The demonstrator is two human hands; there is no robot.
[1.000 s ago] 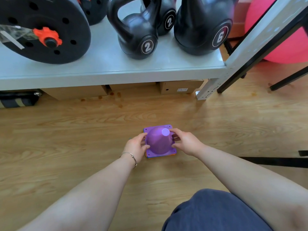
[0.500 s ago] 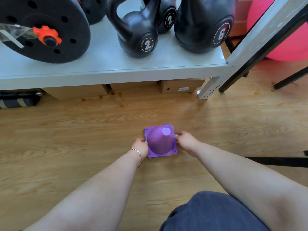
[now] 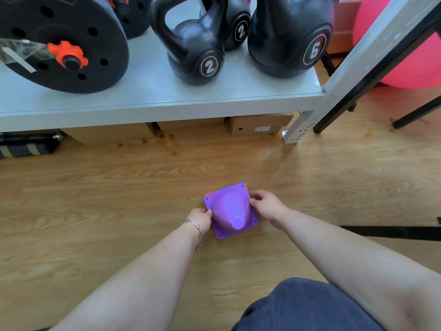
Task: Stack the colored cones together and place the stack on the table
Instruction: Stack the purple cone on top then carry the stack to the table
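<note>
A stack of cones [image 3: 230,211] with a purple cone on top is over the wooden floor, tilted so its tip points toward me. Orange and blue base edges [image 3: 236,183] peek out along the far side of the stack. My left hand [image 3: 200,217], with a thin bracelet on the wrist, grips the left edge of the square base. Gripping the right edge of the base is my right hand [image 3: 267,205]. The lower cones are mostly hidden under the purple one.
A grey shelf [image 3: 155,101] stands just beyond, carrying black kettlebells [image 3: 195,51] and a weight plate [image 3: 59,41]. Cardboard boxes [image 3: 257,125] sit under it. A pink ball [image 3: 405,56] is at the far right. My knee [image 3: 305,306] is at the bottom.
Both hands slid down to the base edges, then tipped the stack up so the purple tip now points toward me instead of away.
</note>
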